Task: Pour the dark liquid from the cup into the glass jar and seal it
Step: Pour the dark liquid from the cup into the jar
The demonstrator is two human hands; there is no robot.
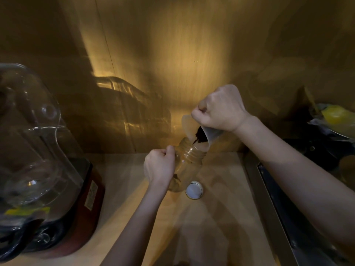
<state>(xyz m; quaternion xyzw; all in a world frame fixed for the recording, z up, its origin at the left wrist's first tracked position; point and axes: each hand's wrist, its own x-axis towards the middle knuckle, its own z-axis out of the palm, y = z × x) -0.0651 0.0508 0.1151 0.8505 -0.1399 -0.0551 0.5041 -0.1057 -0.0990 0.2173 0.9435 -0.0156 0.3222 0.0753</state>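
Observation:
A clear glass jar (189, 162) stands on the wooden counter (134, 189), tilted a little, its threaded mouth open. My left hand (160, 166) grips its left side. My right hand (219, 108) holds a translucent plastic cup (194, 129) tipped steeply over the jar's mouth. Dark liquid (199, 136) runs from the cup's rim into the jar, and a little dark matter shows near the jar's bottom. The jar's lid (194, 190), white on top, lies on the counter just right of the jar's base.
A blender with a clear jug (32, 141) on a dark red base (86, 204) fills the left side. A wooden wall (172, 64) closes the back. On the right runs a dark metal sink edge (278, 198), with a yellow item (334, 115) on dishes beyond it.

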